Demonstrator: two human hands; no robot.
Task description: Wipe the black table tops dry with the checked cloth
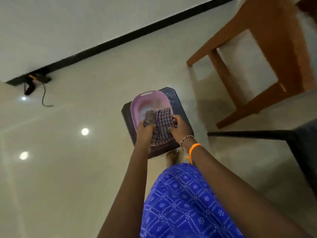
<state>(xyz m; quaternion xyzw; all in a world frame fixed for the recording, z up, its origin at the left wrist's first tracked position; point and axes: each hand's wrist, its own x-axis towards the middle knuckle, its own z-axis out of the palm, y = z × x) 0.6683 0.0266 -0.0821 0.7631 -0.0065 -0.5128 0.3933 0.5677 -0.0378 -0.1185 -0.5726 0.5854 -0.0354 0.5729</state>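
- Checked cloth (158,124), bunched between both hands, hangs over the near rim of a pink basin (151,103).
- Left hand (145,130) has its fingers curled into the cloth's left fold; right hand (179,128) pinches the right edge, with a beaded bracelet and an orange band (193,148) on that wrist.
- Basin sits on a small black desk (181,115) low on the glossy floor (68,169).
- Brown wooden chair (267,54) stands beyond to the right; a dark chair (301,143) edges in nearer.
- Black cables (34,85) lie by the wall's skirting, well apart.
- Cloth stays above the basin, not touching the desk top.
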